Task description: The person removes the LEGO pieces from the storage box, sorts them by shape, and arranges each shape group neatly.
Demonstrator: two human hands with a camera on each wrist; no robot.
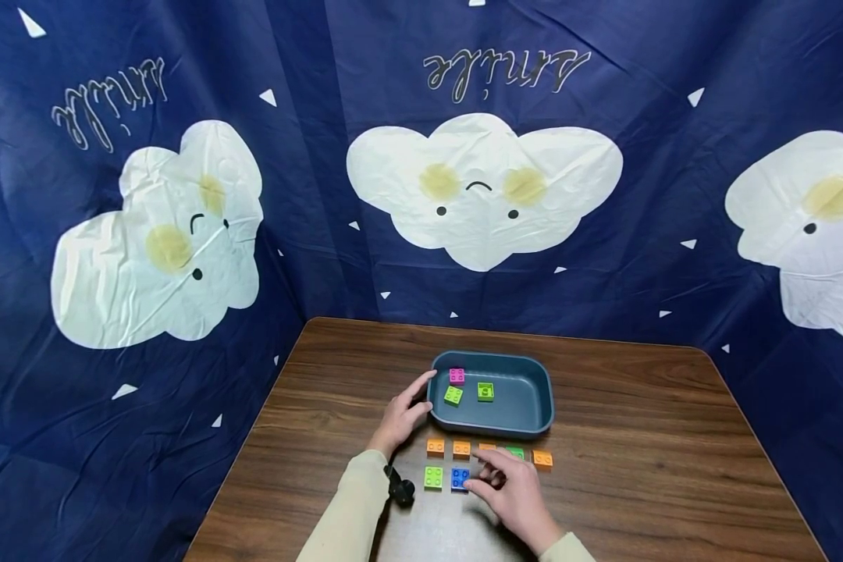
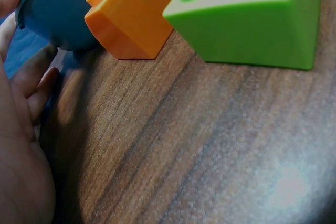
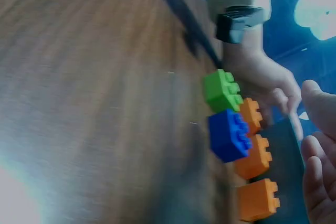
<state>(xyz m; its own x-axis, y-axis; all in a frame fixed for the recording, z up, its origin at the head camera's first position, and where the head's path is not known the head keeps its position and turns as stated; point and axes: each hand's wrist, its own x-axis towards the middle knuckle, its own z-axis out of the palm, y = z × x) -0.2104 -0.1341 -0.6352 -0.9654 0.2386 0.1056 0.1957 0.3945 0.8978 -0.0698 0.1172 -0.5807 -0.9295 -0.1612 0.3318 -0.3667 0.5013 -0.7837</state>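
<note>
Three blocks (image 1: 485,392) lie inside the teal tray (image 1: 520,398); the left hand (image 1: 396,420), its fingers spread, touches the left rim. The right hand (image 1: 518,490), thumb and forefinger apart, is just right of the near blue block (image 1: 458,478).

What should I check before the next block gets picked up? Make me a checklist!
1. Tray upright: ok, its opening faces up.
2. Left grip at the tray: ok, it touches the left rim.
3. Right grip free: ok, no block shows in it.
4. Blue block held: not ok, the right wrist view shows a gap.
5. Green block in the far row fully visible: not ok, partly covered in the head view.
6. Tray held firmly: cannot tell.
</note>
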